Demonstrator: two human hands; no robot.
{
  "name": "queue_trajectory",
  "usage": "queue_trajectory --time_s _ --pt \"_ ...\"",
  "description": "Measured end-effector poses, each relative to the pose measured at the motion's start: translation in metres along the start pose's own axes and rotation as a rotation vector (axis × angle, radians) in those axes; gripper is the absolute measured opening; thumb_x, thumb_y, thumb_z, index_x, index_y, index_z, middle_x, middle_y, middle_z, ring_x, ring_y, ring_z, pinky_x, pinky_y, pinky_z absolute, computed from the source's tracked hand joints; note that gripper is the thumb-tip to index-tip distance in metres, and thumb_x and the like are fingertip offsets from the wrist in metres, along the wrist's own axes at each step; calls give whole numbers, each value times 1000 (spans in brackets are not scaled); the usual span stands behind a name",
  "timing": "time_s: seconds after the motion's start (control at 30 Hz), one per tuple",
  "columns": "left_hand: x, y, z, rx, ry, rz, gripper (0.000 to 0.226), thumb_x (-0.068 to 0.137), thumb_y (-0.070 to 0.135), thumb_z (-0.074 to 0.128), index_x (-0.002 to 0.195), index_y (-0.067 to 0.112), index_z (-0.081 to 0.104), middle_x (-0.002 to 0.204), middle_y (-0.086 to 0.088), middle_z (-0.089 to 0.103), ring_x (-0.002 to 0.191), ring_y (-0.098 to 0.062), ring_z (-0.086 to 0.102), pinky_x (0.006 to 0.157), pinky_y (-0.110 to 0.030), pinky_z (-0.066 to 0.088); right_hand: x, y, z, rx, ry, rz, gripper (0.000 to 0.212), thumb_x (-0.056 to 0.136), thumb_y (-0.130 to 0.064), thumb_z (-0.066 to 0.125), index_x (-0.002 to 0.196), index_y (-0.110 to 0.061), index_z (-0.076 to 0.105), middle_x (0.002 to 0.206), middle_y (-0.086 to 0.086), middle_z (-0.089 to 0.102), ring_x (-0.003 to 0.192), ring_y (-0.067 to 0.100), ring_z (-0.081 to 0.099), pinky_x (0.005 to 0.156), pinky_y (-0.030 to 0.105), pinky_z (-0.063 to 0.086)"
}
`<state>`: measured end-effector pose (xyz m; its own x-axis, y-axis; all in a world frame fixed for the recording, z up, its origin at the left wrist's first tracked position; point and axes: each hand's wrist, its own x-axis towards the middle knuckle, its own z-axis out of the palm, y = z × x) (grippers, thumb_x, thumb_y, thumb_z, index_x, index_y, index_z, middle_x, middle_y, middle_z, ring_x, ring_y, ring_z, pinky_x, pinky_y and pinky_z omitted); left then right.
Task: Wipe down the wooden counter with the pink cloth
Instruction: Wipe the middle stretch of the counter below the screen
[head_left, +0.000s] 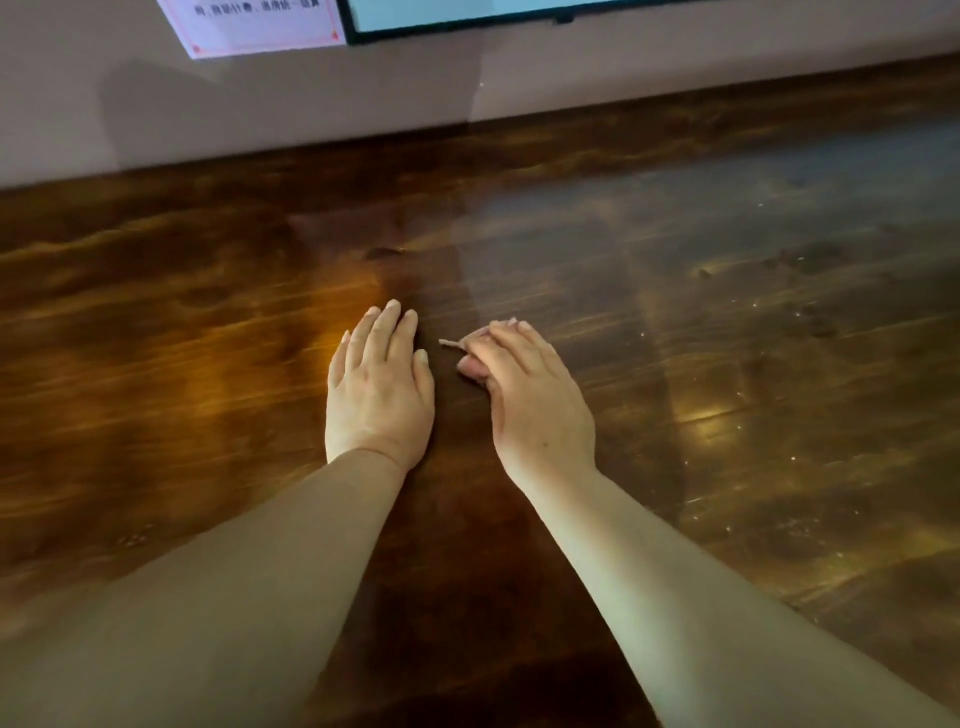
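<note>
The cloth (457, 345) was almost wholly hidden under the right hand (530, 395). Only a thin pink strip showed, poking out from beneath the curled fingers toward 9 o'clock, with a scrap more visible between the knuckles. The right hand's fingers were bent over and bunched on it, thumb tucked under at the near side, so the cloth appeared gripped and pressed against the counter (727, 312). How the cloth was folded under the palm could not be told.

The left hand (376, 384) lay flat on the wood just beside it, at 9 o'clock from the right hand, fingers straight and close together, thumb slightly apart, holding nothing. It did not touch the cloth; a narrow gap of bare wood ran between the strip's tip and the left thumb.

The relation that mattered: the cloth sat directly under the right fingers, its visible edge lying roughly along the 9-to-3 line, across the boards' grain direction only slightly. The right hand was plainly the working hand. Pale specks and dull smears lay across the counter from 1 to 4 o'clock of that hand, so a sweep outward toward 3 o'clock seemed the likely call, the left hand bracing. The counter's far edge met the wall (260, 114) at 12 o'clock.
</note>
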<state>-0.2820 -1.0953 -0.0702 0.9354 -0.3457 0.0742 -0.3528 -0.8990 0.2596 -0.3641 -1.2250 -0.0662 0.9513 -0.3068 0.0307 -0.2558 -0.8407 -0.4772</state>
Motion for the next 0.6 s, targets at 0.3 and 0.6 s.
queue_trajectory --time_s 0.3,0.6 --pt "0 1 1 -5 1 -15 47 105 33 31 150 22 39 160 4 31 150 -14 18 121 -33 8 9 -1 1 41 -21 -80 38 106 -31 38 141 -24 54 151 -3 47 149 17 28 122 35 26" --pt "1 1 -2 -36 -3 -21 48 103 32 33 149 21 41 159 3 32 149 -14 18 122 -34 7 -23 -1 10 1 21 -182 42 102 -19 49 144 -23 48 153 -1 45 148 18 30 121 37 29"
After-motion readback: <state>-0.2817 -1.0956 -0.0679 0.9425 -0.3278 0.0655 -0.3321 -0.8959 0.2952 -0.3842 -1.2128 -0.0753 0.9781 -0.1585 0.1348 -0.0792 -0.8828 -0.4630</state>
